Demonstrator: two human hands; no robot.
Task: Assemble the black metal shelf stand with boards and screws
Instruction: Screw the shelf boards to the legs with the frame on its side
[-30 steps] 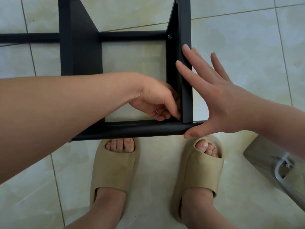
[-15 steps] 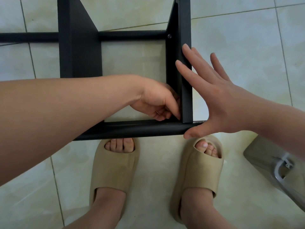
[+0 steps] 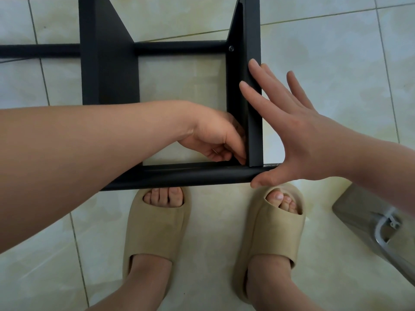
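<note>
We press our right hand (image 3: 301,140) flat against the right board (image 3: 254,122) of the stand (image 3: 112,75), thumb on the front tube (image 3: 190,176); our left hand (image 3: 213,138) curls into the inside corner, its fingertips hidden.

No readable text or labels anywhere.

The light is soft, even daylight, quite bright, and its direction cannot be told. The pale glossy floor tiles (image 3: 325,70) show only a faint sheen, with no hard glare. Shadows are weak and soft-edged beside the beige foam slippers (image 3: 157,232). The matte black metal frame (image 3: 179,176) loses detail in its dark inner corner. Tile seams bend near the edges, and the near left forearm (image 3: 67,164) looks large and slightly soft.
</note>
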